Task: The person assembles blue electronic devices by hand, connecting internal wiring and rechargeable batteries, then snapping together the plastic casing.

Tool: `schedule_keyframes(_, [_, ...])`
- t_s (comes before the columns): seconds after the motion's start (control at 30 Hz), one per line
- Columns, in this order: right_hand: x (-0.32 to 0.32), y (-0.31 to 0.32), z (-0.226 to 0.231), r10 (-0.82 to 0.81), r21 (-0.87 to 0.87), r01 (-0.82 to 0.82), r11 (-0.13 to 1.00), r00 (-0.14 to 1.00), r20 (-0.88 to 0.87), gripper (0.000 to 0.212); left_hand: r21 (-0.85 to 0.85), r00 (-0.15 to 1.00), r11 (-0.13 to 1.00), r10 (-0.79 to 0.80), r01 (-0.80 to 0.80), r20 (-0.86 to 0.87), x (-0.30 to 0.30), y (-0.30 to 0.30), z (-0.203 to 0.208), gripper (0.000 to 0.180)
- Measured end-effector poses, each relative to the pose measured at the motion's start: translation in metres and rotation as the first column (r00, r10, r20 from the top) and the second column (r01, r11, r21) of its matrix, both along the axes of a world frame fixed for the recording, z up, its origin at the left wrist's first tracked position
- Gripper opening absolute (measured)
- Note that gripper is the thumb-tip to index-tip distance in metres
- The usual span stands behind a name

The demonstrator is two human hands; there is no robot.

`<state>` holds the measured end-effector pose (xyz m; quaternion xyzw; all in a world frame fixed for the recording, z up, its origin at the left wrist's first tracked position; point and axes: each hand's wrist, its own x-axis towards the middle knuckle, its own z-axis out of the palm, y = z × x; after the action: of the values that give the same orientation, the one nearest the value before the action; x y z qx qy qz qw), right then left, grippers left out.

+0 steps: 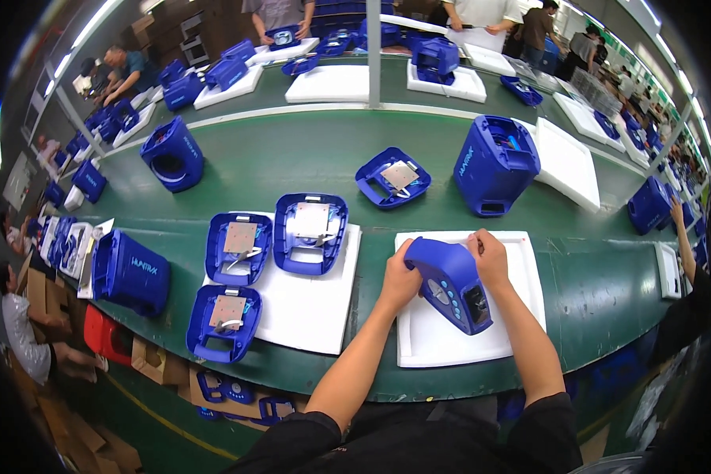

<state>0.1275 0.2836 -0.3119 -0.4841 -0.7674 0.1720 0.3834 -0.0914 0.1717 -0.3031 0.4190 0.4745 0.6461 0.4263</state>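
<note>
Between my two hands is a blue plastic control panel cover (pixel 444 276), tilted, with a row of light-blue buttons, a grey round pad and a dark window at its near end. My left hand (pixel 401 278) is closed round its left edge. On the opposite side, my right hand (pixel 490 257) grips the upper right edge. Below the cover lies a white foam tray (pixel 521 316). Left of it, several blue covers lie with their insides up, such as one (pixel 311 233) with a metal plate and white wires, on or beside a white foam board (pixel 312 312).
Tall blue housings stand at the back right (pixel 498 166), back left (pixel 172 154) and left edge (pixel 130 272). Another open cover (pixel 393 178) lies beyond the tray. A foam slab (pixel 565 162) leans at right. A metal post (pixel 374 55) rises behind; co-workers stand across the bench.
</note>
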Motion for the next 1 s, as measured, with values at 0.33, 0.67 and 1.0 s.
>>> schedule_keyframes(0.33, [-0.005,-0.001,0.007,0.019,0.094,-0.023,0.995,0.999,0.042,0.019,0.003,1.000,1.000,0.025,-0.025,0.011,-0.006,0.006,-0.019,0.027])
schedule_keyframes(0.67, [-0.009,-0.005,0.010,0.047,0.106,-0.054,0.993,0.997,0.069,0.018,0.005,0.981,0.995,0.094,-0.096,0.171,-0.020,0.020,-0.061,0.021])
schedule_keyframes(1.0, [0.006,-0.003,0.007,0.106,0.024,-0.106,0.994,0.994,0.017,0.022,-0.144,0.952,0.988,0.088,-0.047,0.293,-0.007,0.001,-0.002,0.025])
